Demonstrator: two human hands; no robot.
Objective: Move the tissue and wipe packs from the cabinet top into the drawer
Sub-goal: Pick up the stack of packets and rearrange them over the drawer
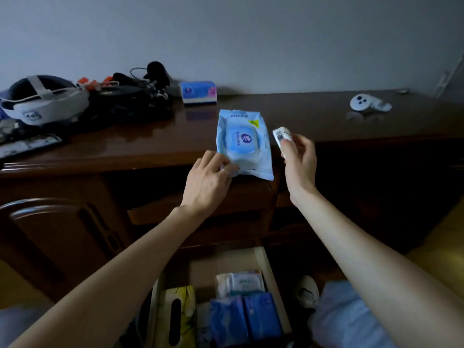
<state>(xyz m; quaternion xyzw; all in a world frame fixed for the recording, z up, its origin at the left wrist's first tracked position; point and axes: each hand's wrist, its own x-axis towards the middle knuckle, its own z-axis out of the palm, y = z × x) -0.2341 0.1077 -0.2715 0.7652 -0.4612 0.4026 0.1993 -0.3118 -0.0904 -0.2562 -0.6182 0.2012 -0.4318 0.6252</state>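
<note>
At far left of cabinet top: white headset and dark cable tangle, not task items; leave in place. Right of these, against the wall: small blue tissue pack, not yet moved. Centre, near front edge: light-blue wipe pack with flip lid up, near end overhanging the edge, probably drawn forward for an easier lift. Left hand pinching near-left corner of wipe pack, fingers curled on the soft wrapper rather than the stiff lid. Right of pack: right hand raised off the surface, gripping small white pack upright, barcode end uppermost, apparently held clear for carrying down. Far right on top: white controller, unrelated. Below, near and centre: open drawer, already containing several blue and white packs, ready to receive both.
</note>
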